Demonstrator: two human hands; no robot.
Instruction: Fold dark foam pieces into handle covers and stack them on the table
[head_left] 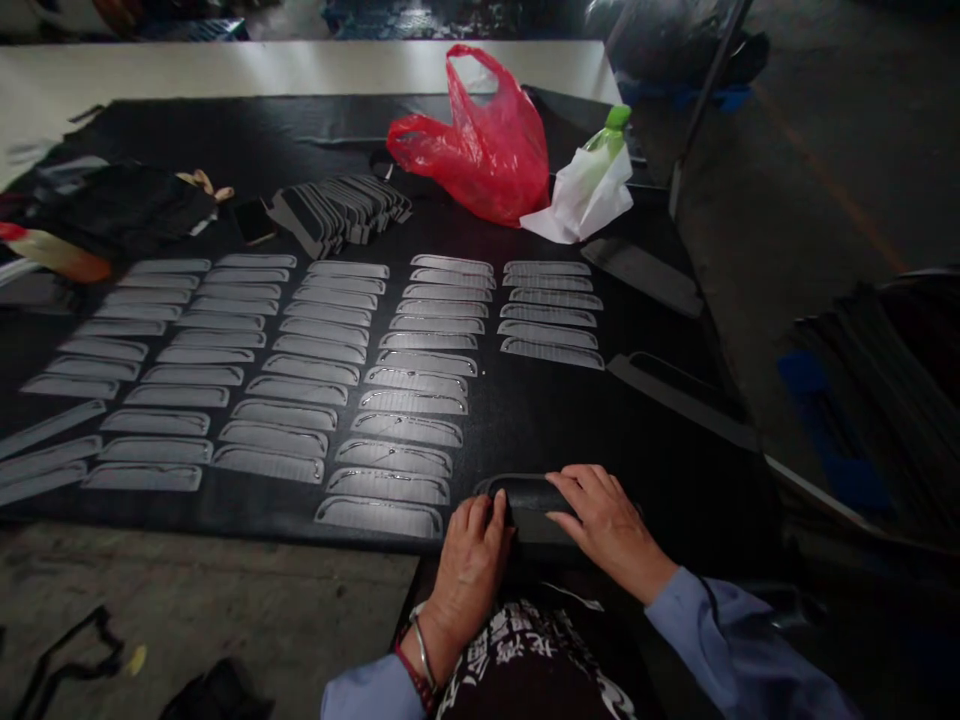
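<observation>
At the table's near edge lies a dark grey curved strip piece (536,525) with a black, rounded strip (532,492) on top of it. My left hand (471,560) grips the left end, fingers bent and pressed together on the piece. On the right end, my right hand (609,522) has its fingertips at the upper edge and its thumb lower down, with the piece between them. The undersides of both hands are hidden. Left of my hands, several columns of similar grey curved pieces (379,517) lie flat, many with a shiny line along the curved edge.
Black sheeting covers the table (525,420). Dark pieces (682,400) lie along its right side. Farther back are a stack of grey strips (341,215), a phone (255,222), a red plastic bag (495,150) and a green-capped bottle (616,120) wrapped in white paper.
</observation>
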